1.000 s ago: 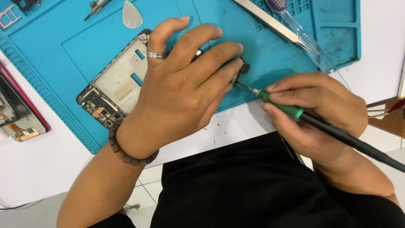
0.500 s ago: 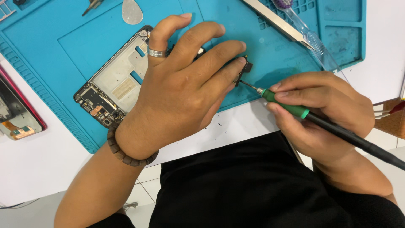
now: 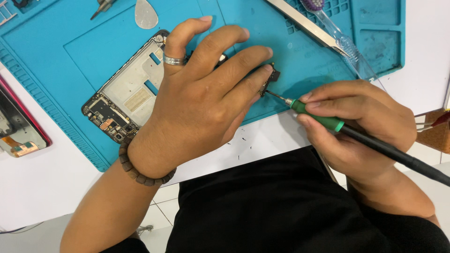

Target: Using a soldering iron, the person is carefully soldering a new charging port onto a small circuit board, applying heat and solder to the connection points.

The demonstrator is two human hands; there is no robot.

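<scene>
A phone frame (image 3: 136, 89) with its back off lies tilted on a blue work mat (image 3: 70, 51), in the upper left part of the picture. You can see its silver inside plate and a dark board with tiny parts at its lower left end. Its right end is hidden under the left hand (image 3: 201, 98).

The left hand lies flat over the phone frame with its fingers spread. It presses down and does not close around anything. One finger wears a silver ring (image 3: 173, 60). The wrist wears a brown bead bracelet (image 3: 140, 171). The fingertips touch a small dark part (image 3: 271, 75) at the phone's right end, near the middle of the picture.

The right hand (image 3: 361, 126) is on the right side. It is closed tight around a thin tool (image 3: 337, 124) with a green grip and a black handle. The metal tip of the tool points left and touches the small dark part, just beside the left fingertips.

Farther out, a grey pick (image 3: 146, 14) lies on the mat at the top. Metal tweezers (image 3: 304, 23) and a clear toothbrush (image 3: 342, 40) with purple bristles lie side by side at the upper right. Another phone piece (image 3: 18, 129) with a red edge lies on the white table (image 3: 47, 187) at the left edge, off the mat. The person wears black clothes (image 3: 281, 211), seen at the bottom.
</scene>
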